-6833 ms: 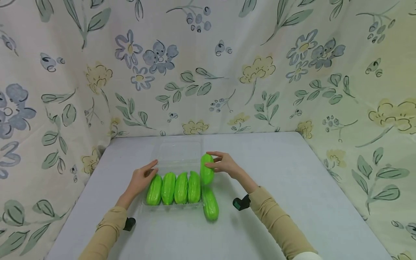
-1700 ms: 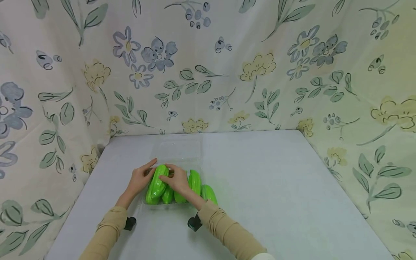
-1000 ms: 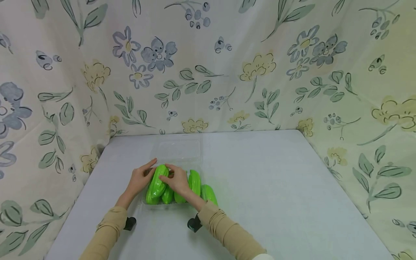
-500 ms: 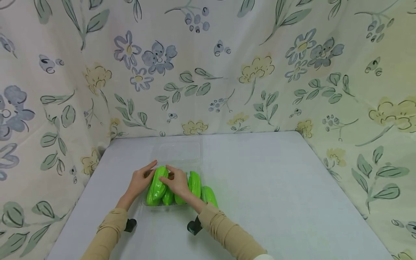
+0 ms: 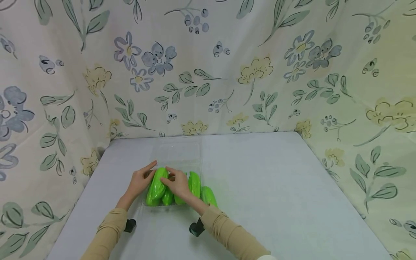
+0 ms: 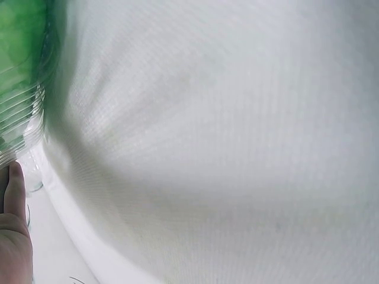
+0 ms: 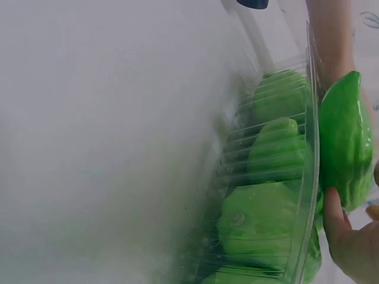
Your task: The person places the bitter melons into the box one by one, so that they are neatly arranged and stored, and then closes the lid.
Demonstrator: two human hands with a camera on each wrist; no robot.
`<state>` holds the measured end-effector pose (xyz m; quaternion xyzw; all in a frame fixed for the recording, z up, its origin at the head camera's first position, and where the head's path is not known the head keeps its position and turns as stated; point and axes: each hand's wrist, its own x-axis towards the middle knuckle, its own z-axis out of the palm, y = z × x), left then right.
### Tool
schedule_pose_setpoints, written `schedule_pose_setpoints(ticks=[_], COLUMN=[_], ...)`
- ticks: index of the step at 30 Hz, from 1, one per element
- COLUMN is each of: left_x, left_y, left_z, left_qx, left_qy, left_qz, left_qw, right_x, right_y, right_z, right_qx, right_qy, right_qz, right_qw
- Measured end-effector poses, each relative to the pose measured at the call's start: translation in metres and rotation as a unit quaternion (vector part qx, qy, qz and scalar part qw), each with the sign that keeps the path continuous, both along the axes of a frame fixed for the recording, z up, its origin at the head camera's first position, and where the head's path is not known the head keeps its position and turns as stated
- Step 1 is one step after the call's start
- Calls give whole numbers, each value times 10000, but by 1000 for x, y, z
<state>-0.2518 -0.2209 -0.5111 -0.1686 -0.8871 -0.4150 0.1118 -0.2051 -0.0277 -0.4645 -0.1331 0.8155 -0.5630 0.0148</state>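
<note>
My right hand (image 5: 178, 182) pinches a bright green ridged vegetable (image 5: 159, 185), cucumber-shaped and glossy, between thumb and fingers. It lies over the left end of a row of similar green vegetables (image 5: 195, 184) in a clear plastic clamshell container (image 5: 165, 206). In the right wrist view, the held vegetable (image 7: 344, 142) sits above the container rim (image 7: 312, 148). My left hand (image 5: 139, 180) rests at the container's back left corner, its fingers fairly straight. A straight finger (image 6: 16, 192) touches the container's edge in the left wrist view. The right hand partly hides the middle vegetables.
Outside the container's right wall, another green vegetable (image 5: 209, 196) lies on the white table (image 5: 276, 187). The clear lid (image 5: 177, 150) is folded back flat behind the container. A floral curtain (image 5: 208, 90) hangs behind and at both sides.
Since the oldest frame, my right hand has carried the green vegetable from the container's right end to its left end. During the last second both hands have barely moved.
</note>
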Motion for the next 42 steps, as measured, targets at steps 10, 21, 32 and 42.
schedule_pose_setpoints(ticks=[10,21,32,42], left_x=[-1,-1,-2,-3], left_y=[0,-1,-2,-2], left_z=[-1,1,0,-2], left_qx=[34,-138,-20,-19], left_qy=[8,123,51,5], left_qz=[-4,47,-20,-4], left_qw=[10000,9998,10000,10000], right_x=[-2,-10,-10,-11], right_y=[12,32,55,90], right_z=[7,8,18,32], right_qx=[-50,-314,-768,-588], right_qy=[-466,-1121,-1718,-1534], right_qz=[9,519,1252,1666], right_qw=[9989,9918,9741,9722])
